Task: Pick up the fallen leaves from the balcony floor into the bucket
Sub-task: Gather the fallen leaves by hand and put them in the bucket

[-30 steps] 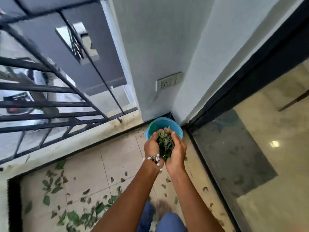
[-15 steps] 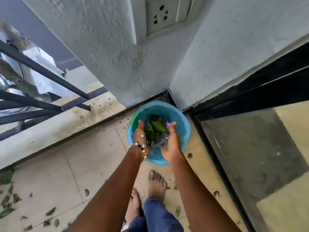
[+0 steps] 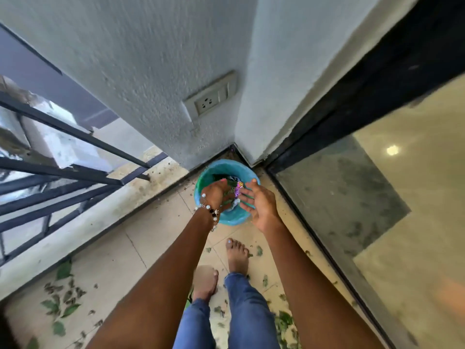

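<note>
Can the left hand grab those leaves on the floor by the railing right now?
Probably not yet. The left hand is over the blue bucket in the corner, and the leaves lie well behind it; nothing blocks them, though.

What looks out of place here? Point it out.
The bucket holds more than leaves: a shiny purple wrapper lies among the green, between the left hand and right hand, both open over it. Loose leaves lie scattered on the floor tiles by the railing and around the bare feet.
</note>
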A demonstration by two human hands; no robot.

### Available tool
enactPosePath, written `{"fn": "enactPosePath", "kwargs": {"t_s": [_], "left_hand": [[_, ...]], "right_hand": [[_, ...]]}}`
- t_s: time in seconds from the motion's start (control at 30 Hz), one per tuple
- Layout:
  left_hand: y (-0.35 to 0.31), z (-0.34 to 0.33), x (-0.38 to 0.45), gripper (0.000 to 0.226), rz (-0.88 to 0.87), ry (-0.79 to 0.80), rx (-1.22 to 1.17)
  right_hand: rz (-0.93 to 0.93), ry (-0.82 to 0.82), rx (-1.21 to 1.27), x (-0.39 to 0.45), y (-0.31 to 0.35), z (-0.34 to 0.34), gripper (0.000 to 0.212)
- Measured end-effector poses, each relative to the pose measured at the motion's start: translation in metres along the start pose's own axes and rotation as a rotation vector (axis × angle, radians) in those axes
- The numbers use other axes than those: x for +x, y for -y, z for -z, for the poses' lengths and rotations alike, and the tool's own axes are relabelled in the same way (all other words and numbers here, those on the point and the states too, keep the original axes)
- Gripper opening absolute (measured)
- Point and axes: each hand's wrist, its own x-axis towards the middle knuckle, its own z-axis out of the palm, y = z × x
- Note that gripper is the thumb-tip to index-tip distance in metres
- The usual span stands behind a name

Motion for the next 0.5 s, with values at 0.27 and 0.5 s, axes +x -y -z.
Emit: {"fn": "enactPosePath", "kwargs": {"t_s": [0.27,0.5], "left_hand": [[-0.026,-0.013,-0.163,0.017,-0.306,0.122,0.384],[0.013,-0.072,-0.316,0.016,-0.621,0.414,0.683]], "right_hand": [[0.25,-0.106,0.098,-0.199,0.044,0.039,0.023],[0.516,-0.331,0.43,-0.37,0.024,0.124,0.021]]}}
